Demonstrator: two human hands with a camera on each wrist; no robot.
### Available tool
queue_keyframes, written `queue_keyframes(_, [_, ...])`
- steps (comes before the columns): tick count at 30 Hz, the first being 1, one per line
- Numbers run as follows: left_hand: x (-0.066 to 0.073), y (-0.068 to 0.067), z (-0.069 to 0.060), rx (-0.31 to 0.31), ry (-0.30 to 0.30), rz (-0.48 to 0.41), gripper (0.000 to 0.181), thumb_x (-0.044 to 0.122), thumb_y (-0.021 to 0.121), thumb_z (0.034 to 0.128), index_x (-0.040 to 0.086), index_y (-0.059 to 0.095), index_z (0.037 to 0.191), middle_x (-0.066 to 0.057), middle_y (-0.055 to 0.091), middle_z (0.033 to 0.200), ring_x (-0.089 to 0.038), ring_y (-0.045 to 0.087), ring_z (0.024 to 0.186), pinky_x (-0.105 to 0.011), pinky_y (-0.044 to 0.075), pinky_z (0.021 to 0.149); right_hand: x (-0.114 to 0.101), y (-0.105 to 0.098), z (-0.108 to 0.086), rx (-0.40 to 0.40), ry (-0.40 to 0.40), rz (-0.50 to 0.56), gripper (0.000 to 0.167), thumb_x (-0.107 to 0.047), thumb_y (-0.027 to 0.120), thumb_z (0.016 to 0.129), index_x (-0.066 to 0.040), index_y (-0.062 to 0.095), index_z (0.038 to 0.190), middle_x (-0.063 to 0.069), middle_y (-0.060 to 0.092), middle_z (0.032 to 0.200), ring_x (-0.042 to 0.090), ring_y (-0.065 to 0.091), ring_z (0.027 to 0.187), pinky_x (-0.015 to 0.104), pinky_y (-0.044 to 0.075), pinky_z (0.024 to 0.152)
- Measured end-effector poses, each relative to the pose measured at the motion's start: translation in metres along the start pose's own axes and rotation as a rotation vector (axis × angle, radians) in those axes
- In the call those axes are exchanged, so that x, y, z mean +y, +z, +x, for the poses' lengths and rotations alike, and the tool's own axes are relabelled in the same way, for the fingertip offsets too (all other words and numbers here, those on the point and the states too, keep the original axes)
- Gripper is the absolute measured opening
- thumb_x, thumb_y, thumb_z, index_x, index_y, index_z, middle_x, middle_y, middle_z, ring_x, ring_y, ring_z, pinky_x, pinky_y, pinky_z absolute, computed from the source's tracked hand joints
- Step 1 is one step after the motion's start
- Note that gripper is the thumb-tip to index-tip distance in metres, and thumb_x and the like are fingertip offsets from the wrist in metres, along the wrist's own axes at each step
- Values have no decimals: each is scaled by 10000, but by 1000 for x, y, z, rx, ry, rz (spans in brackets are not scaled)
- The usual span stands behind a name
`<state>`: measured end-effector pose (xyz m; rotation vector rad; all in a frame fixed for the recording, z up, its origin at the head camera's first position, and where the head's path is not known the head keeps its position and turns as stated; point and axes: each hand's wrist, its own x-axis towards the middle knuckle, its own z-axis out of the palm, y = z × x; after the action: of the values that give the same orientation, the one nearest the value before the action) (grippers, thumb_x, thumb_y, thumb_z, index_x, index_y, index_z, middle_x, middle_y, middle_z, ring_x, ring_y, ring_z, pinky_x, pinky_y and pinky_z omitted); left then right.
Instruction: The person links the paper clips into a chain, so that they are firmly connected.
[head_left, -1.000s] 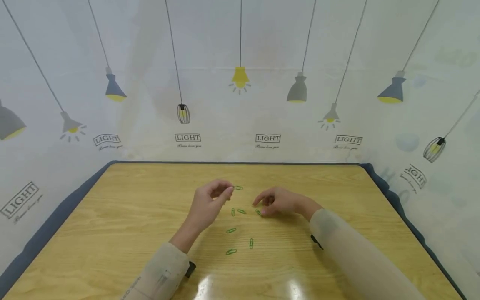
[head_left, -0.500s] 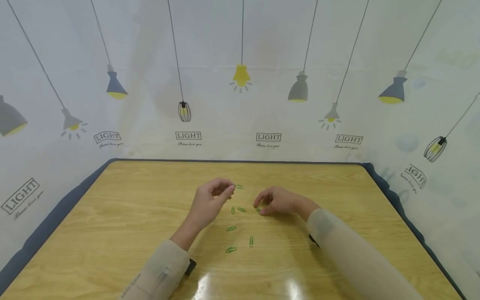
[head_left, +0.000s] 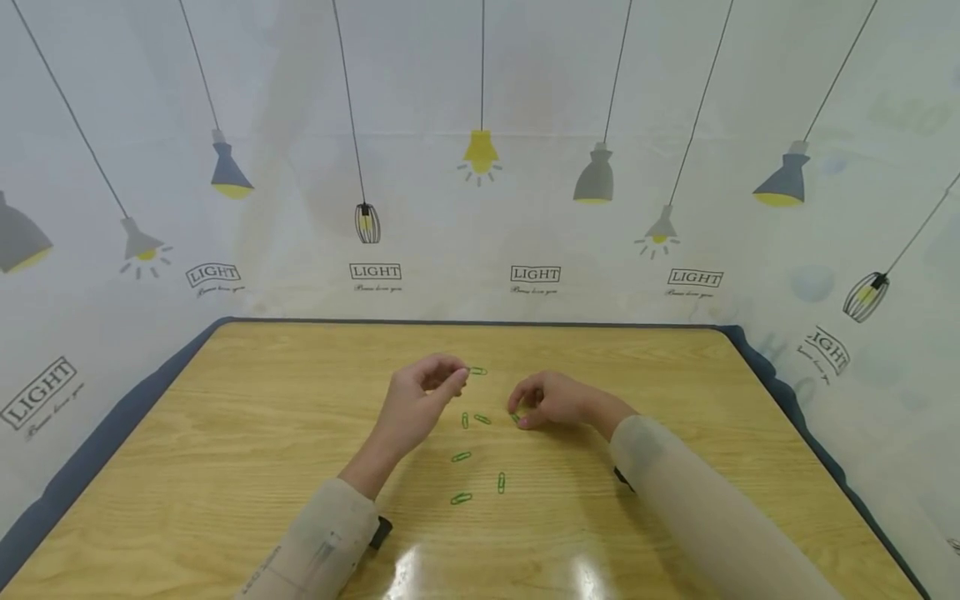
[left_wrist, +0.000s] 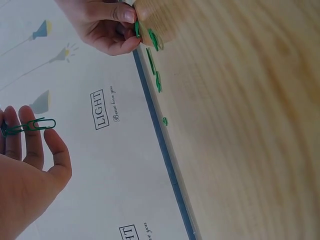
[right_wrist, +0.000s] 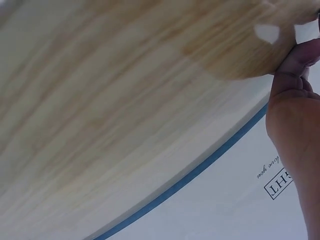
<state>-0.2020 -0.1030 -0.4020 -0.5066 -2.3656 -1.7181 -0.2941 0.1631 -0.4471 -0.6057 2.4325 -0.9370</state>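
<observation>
My left hand [head_left: 425,400] is raised over the table, thumb and fingers pinching linked green paper clips; one clip [head_left: 477,371] sticks out to the right of the fingertips. In the left wrist view another linked clip [left_wrist: 10,130] lies against the fingers behind the outer clip [left_wrist: 44,123]. My right hand [head_left: 555,400] is low at the tabletop, thumb and index finger pinching a green clip [head_left: 515,417]. To its left lie a slanted clip [head_left: 482,419] and an upright one [head_left: 465,421]. The right wrist view shows this hand but hides its clip.
Nearer the front of the wooden table [head_left: 262,433] lie more green clips: one [head_left: 461,457] below the left hand, one [head_left: 461,498] closer to me and one [head_left: 502,482] to the right. A white wall covering [head_left: 435,225] with printed lamps surrounds the table's back and sides.
My right thumb and index finger have closed on the clip at the tabletop. The left hand has stayed nearly still with its clips; the head view has shifted slightly.
</observation>
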Motion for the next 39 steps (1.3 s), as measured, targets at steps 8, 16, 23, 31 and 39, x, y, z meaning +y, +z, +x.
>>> queue_keyframes(8, [0,1,1,-7,3,3,237,242,667,1073,31,741,1153,-99,753,1018,-169,701,890,-262,598,844,3,0,0,6,-8,19,191,-168,881,885,-181,766,1037,-2,619,984,188,519,947,329,439,836])
queue_keyframes(16, [-1,1,-1,-14,-3,6,163,225,675,1068,89,751,1117,-95,757,1016,-163,704,877,-259,602,835,2,-3,-6,-3,-27,44,182,-120,857,902,-106,709,1007,19,659,966,176,564,901,303,490,819])
queue_keyframes(23, [2,-1,2,-35,-6,26,161,225,673,1069,96,750,1127,-105,757,1033,-231,719,917,-259,603,824,2,-8,-13,15,-52,31,89,-102,803,946,-112,730,997,19,713,985,164,620,929,318,536,866])
queue_keyframes(31, [3,-1,2,-57,-20,19,169,234,673,1068,98,746,1138,-156,752,1055,-174,700,901,-256,595,815,-12,-19,-25,90,-76,125,180,-105,736,998,-52,771,1166,52,784,1093,211,721,1008,412,605,938])
queue_keyframes(39, [3,5,1,-61,-36,14,180,235,674,1067,94,752,1146,-136,763,1077,-155,708,915,-263,601,839,-42,-30,-37,218,-126,316,165,-107,702,1032,7,723,1150,185,778,1122,446,723,1085,591,595,989])
